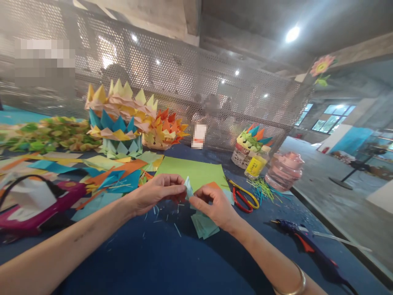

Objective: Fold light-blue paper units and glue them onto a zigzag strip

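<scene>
Left hand (156,192) and right hand (211,205) both pinch a small pale-blue folded paper (188,189), fingers closed on it. Green sheet (196,172) lies just behind; scissors (244,196) sit to the right.

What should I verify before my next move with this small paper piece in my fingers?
1. Left hand and right hand both pinch the paper piece: ok.
2. Edges of the piece aligned: cannot tell, the fingers hide them.
3. Stack of cut papers lies under the right hand: ok.
4. Scissors lie apart from both hands: ok.
5. Glue gun lies beside the right forearm; hot or cold: cannot tell.
</scene>
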Demonstrator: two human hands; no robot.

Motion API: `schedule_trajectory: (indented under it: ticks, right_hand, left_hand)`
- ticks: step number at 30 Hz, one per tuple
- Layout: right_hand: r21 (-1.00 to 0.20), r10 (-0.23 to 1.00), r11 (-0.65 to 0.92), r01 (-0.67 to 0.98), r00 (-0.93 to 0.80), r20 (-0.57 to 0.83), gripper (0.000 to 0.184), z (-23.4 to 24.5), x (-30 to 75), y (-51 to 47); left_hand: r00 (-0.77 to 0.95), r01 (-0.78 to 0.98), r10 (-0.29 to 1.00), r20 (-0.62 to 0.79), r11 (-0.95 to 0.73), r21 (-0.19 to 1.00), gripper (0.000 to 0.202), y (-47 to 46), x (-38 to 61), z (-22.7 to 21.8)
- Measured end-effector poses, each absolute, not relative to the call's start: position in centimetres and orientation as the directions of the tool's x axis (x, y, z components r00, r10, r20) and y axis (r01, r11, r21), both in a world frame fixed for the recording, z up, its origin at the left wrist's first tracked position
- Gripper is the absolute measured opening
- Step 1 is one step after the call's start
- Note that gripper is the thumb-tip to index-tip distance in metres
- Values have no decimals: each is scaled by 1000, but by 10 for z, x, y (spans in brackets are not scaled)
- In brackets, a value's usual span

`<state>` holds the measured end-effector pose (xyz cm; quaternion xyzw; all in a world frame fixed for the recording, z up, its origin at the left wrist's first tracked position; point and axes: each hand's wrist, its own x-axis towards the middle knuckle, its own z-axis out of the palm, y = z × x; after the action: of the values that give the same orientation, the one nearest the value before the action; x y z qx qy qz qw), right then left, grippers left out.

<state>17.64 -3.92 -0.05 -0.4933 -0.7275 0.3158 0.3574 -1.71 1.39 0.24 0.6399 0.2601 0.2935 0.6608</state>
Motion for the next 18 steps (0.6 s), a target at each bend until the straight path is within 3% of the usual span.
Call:
schedule_trajectory:
  ticks: [5,9,12,18]
  right_hand:
    - [-892,952,270,362,-236,193,32,2,170,-41]
    - [-955,977,197,220,-119,174,27,5,171,-40]
    - [-979,985,168,112,-69,161,24,6,172,-39]
    - [-993,991,115,19,58,116,24,3,179,-32]
  left_hand:
    - [654,-143,753,72,30,989,23,8,-12,-1]
    - [745,-62,666,52,-9,998,44,2,-8,-2]
    - [802,3,597,22,-41,999,32,1,-6,-4]
    - [693,76,720,-10,-59,995,27,10,-9,-7]
